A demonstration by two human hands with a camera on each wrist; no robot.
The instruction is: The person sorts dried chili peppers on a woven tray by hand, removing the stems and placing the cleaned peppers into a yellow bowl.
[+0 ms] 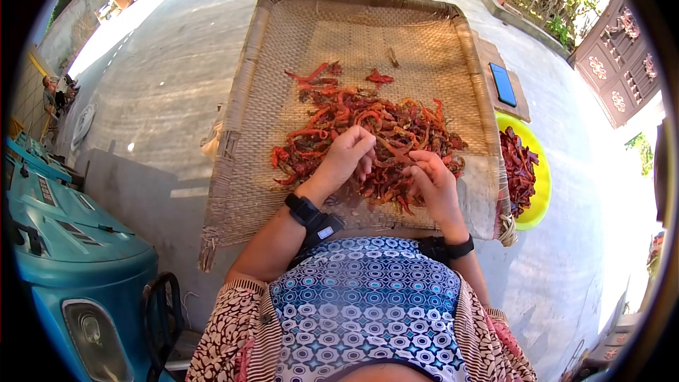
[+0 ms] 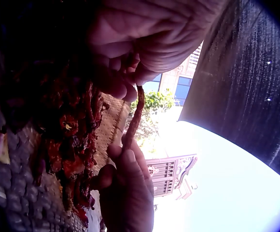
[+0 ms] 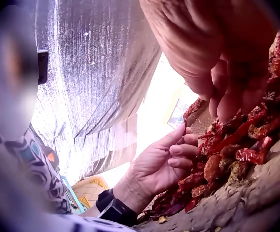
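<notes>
A long, wrinkled dried red chili pepper (image 2: 135, 117) stretches between my two hands above a heap of peppers. My left hand (image 1: 349, 153) pinches one end between thumb and fingers. The other end is pinched by my right hand (image 1: 435, 187), as the left wrist view shows from the side. Beneath both hands lies the pile of dried red chilies (image 1: 339, 110), some bright red and some brownish. It spreads over the middle of a large woven bamboo tray (image 1: 283, 35) with a bound rim.
Right of the tray stands a yellow-green basin (image 1: 542, 184) holding darker red chilies (image 1: 518, 170). A blue phone (image 1: 503, 85) lies on a board (image 1: 522, 106) beside the rim. At the left is a teal vehicle (image 1: 78, 240). A person (image 1: 55, 95) sits far left.
</notes>
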